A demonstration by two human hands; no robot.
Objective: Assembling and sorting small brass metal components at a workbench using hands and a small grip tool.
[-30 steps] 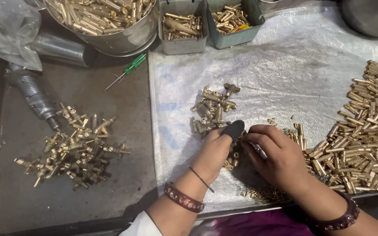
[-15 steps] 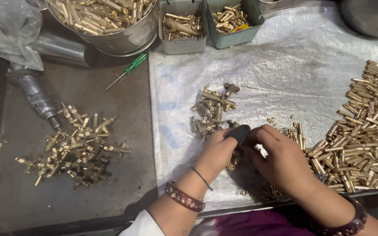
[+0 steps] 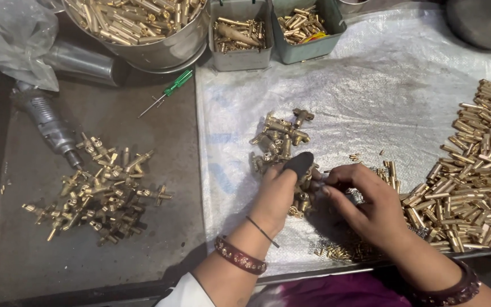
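My left hand (image 3: 282,187) wears a black cover on its thumb and grips a small brass fitting (image 3: 304,181) at the near edge of a little heap of brass fittings (image 3: 279,139) on the white woven sheet (image 3: 370,96). My right hand (image 3: 367,199) meets it from the right, fingertips pinched on a small part right against that fitting; the part itself is too small to make out. A big pile of brass tubes (image 3: 473,170) lies just right of my right hand.
A second heap of brass fittings (image 3: 100,193) lies on the grey metal tray at left, beside a pneumatic tool (image 3: 44,122) and a green screwdriver (image 3: 169,91). A steel bowl of brass tubes (image 3: 143,25) and two small bins (image 3: 240,34) stand at the back.
My two hands have come together over the fitting; the right hand moved left and its fingertips now touch the piece in the left hand.
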